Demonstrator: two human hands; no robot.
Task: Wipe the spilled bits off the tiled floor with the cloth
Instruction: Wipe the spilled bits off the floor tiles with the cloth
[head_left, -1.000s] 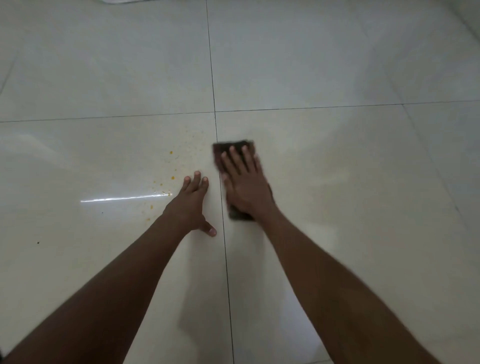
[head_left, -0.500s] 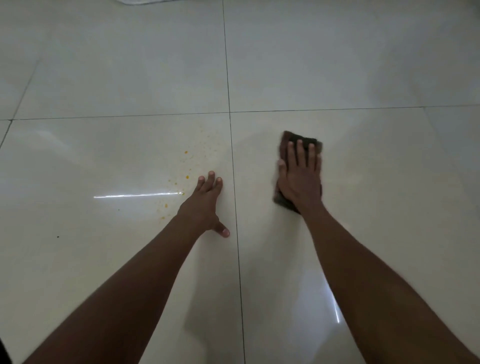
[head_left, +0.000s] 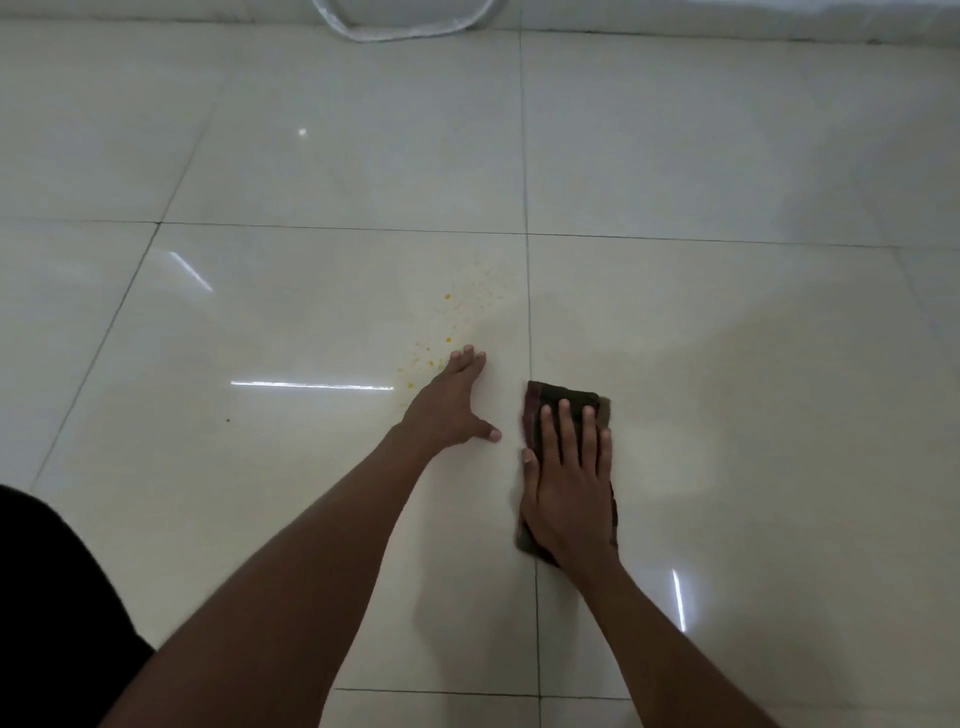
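Cloth (head_left: 566, 400), one dark folded piece, lies flat on the tiled floor (head_left: 727, 156) just right of the centre grout line, in the lower middle of the frame. One right hand (head_left: 569, 493) presses on it, its grip apart with four straight fingers and the thumb spread flat across the fabric. One left hand (head_left: 452, 402) rests on the tile left of that line, its grip likewise apart, fingers straight, holding nothing. Spilled bits (head_left: 447, 340), many small yellow specks too fine to count, lie scattered just above and left of the left fingertips, apart from the cloth.
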